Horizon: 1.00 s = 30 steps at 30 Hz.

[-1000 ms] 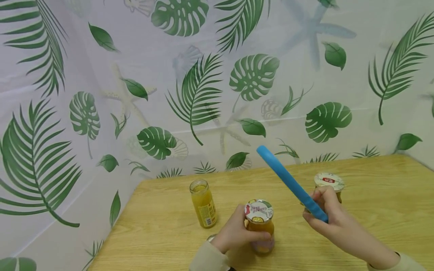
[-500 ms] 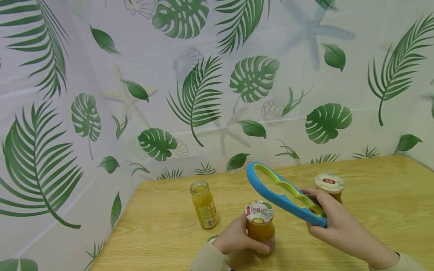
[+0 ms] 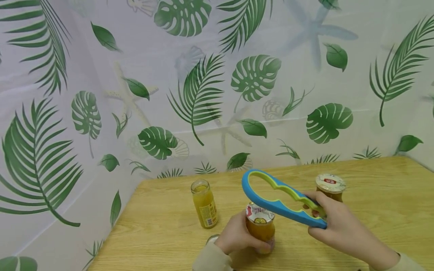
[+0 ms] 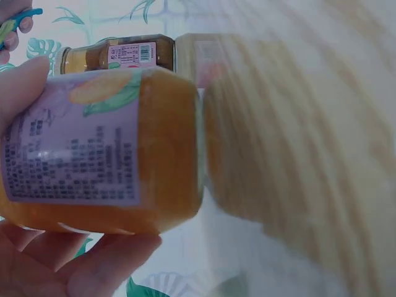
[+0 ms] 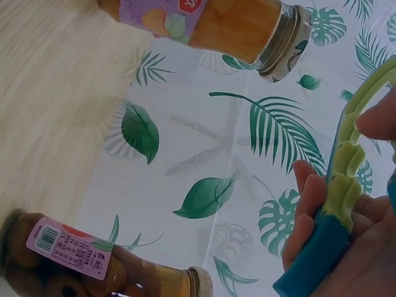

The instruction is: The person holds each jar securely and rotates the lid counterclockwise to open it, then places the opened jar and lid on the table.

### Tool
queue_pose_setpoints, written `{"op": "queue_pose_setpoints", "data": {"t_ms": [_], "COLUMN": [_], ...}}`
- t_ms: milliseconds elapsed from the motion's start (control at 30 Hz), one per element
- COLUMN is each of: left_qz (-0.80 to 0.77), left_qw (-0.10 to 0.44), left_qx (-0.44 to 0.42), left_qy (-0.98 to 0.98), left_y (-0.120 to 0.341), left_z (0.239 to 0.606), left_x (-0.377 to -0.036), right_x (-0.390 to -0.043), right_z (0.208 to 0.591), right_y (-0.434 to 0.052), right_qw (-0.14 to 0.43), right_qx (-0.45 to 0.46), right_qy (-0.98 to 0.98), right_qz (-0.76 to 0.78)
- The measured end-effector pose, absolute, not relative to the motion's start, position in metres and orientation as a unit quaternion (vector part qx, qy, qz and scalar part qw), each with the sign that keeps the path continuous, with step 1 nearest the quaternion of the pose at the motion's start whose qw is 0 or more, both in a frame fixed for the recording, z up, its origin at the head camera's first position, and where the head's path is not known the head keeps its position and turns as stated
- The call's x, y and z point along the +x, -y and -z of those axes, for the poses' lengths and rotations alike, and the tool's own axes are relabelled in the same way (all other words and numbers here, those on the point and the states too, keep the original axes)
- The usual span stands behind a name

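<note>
My left hand (image 3: 234,235) grips an upright glass jar (image 3: 262,230) of orange contents, with a white patterned lid (image 3: 259,215). In the left wrist view, thumb and fingers wrap the jar's lilac label (image 4: 74,148). My right hand (image 3: 342,226) holds a blue jar opener (image 3: 271,205) with a scalloped yellow-green inner edge. Its two arms stand apart, joined at the rounded far end. In the head view the opener's lower arm overlaps the far edge of the lid. The right wrist view shows fingers curled at the opener's grip (image 5: 322,247).
Behind my right hand stands another lidded jar (image 3: 330,184), with dark round pieces inside in the right wrist view. An uncovered jar of yellow contents (image 3: 205,207) stands to the left. A round silver-rimmed thing (image 3: 212,238) shows partly beside my left wrist. Leaf-patterned sheeting (image 3: 203,158) backs the wooden table (image 3: 152,226).
The opener has turned from edge-on to showing its inner gap, and its far end has come down and left toward the held jar's lid. The left hand stays around the jar.
</note>
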State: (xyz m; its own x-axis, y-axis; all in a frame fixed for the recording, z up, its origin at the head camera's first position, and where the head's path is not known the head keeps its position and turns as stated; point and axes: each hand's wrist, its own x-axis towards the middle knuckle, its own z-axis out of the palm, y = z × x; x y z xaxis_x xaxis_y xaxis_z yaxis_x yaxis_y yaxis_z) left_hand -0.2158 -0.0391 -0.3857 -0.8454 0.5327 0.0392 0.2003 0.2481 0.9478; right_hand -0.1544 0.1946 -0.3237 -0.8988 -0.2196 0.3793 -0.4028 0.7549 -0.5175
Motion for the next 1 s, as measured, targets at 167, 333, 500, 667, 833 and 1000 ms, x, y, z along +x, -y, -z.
{"op": "queue_pose_setpoints", "data": {"t_ms": [167,333,500,667,833,1000], "left_qz": [-0.590,-0.622,-0.638,-0.638,-0.647,-0.629], "left_qw": [0.115,0.066,0.014,-0.034,-0.053,-0.079], "left_qx": [0.204,0.190,0.188,0.183,0.188,0.193], "left_qy": [-0.772,-0.756,-0.747,-0.747,-0.737,-0.749], "left_y": [0.038,0.034,0.031,0.029,0.027,0.024], "left_z": [0.380,0.376,0.375,0.372,0.373,0.373], "left_x": [-0.213,-0.211,-0.209,-0.206,-0.205,-0.202], "right_x": [-0.153,-0.152,-0.150,-0.148,-0.146,-0.144], "right_z": [0.321,0.317,0.315,0.314,0.314,0.313], "right_y": [-0.197,-0.200,-0.200,-0.196,-0.194,-0.192], "right_qw": [0.166,0.166,0.149,0.138,0.149,0.154], "right_qx": [0.165,0.156,0.136,0.131,0.138,0.142], "right_qy": [0.930,0.938,0.949,0.956,0.954,0.954], "right_qz": [-0.285,-0.260,-0.244,-0.221,-0.220,-0.216]}}
